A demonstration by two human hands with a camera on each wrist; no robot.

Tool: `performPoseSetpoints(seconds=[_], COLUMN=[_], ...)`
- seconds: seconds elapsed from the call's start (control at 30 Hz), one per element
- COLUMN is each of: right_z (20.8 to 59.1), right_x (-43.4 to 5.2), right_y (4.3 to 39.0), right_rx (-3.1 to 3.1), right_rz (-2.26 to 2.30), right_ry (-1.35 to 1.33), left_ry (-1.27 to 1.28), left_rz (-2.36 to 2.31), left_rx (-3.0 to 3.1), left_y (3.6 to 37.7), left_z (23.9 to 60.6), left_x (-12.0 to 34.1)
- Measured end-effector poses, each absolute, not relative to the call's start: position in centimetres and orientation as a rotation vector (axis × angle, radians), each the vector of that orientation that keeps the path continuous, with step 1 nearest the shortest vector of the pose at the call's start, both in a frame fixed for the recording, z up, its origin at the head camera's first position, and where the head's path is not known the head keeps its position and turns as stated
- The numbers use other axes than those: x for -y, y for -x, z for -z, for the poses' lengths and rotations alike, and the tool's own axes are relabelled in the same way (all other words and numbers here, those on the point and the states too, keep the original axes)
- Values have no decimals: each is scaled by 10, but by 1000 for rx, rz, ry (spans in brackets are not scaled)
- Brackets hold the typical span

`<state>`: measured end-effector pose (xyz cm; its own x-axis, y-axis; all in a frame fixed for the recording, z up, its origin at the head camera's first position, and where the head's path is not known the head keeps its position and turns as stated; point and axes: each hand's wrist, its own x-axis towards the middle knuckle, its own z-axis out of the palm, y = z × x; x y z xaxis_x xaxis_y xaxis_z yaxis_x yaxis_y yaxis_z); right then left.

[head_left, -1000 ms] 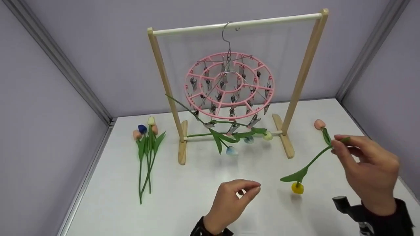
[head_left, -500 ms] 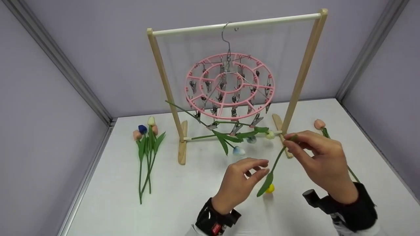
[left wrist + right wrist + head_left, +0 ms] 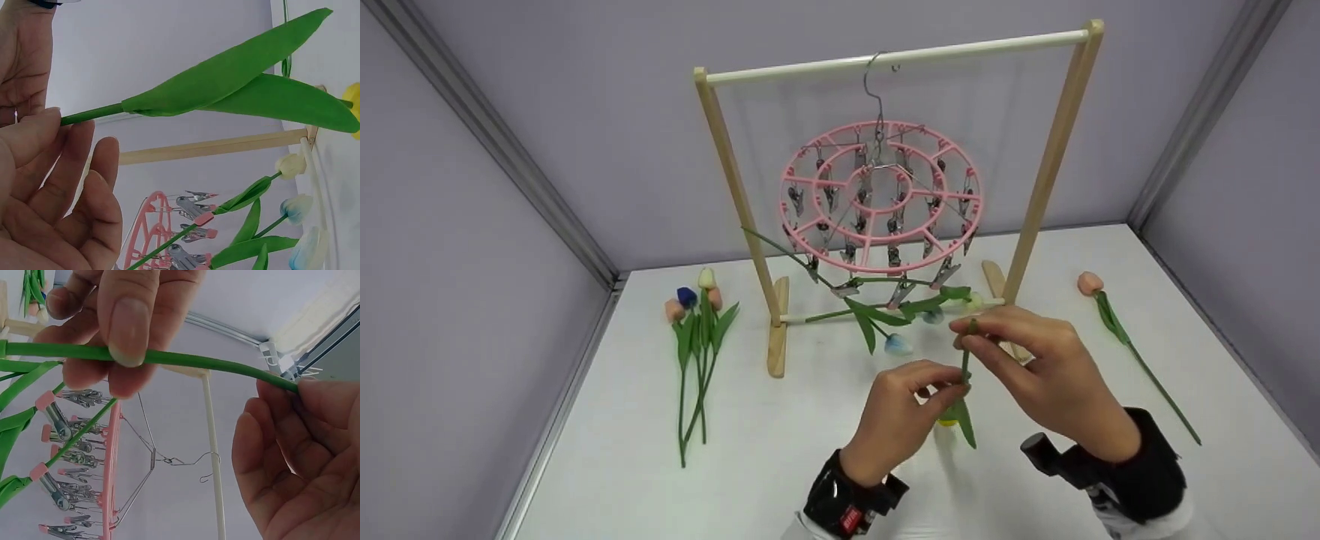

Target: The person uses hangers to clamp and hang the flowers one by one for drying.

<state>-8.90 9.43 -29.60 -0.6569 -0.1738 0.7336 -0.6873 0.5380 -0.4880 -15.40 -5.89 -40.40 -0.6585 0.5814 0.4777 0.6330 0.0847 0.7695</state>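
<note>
Both hands are on one artificial yellow tulip [image 3: 964, 390] right in front of the wooden rack [image 3: 1057, 142]. The right hand [image 3: 1046, 379] pinches the top end of its green stem between thumb and fingers, and the left hand [image 3: 896, 420] pinches the same stem lower down, fingertips curled onto it just above the leaves. The flower hangs head down, its yellow bloom peeking out below the left fingers, close over the white table [image 3: 780, 465]. Behind the hands, the pink round clip hanger [image 3: 881, 196] dangles from the rack's top bar by its wire hook, with several pale tulips [image 3: 894, 343] clipped along its front edge, heads drooping. Off to the left lies a bunch of tulips [image 3: 695, 330] flat on the table; off to the right, one peach tulip [image 3: 1110, 315] lies alone.
</note>
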Motion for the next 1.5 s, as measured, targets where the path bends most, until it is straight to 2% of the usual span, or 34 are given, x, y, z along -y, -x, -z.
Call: performPoseSetpoints(seconds=[0.13,0.33,0.53,0.83,1.07,1.2,1.43,1.5], right_z=[303,340,381,430,428,415,382,379], right_x=[-95,-103,-99,-83,-87,-110,-177,-189], right_y=[86,78,77,87,93,112,184,205], right_rx=[2168,2278,2445,2451,2491,2476,2510,2546], right_rz=[-1064,-1172,-1344,-1254,-1241,-1171,-1136,-1165], right_ry=[-575,-363,-361,-374,-519,-541,76,182], left_ry=[1234,1144,1090,1096,1113,1131,1114,1114], left_rz=[1695,1789,1874,1951,1928,1879,1885,1898], left_rx=[2234,2147,2146,2181,2275,2278,2291,2298], left_y=[155,156,159,164,168,169,166,164], left_z=[407,406,406,410,414,414,412,412], left_x=[62,69,75,88,95,98,101,103])
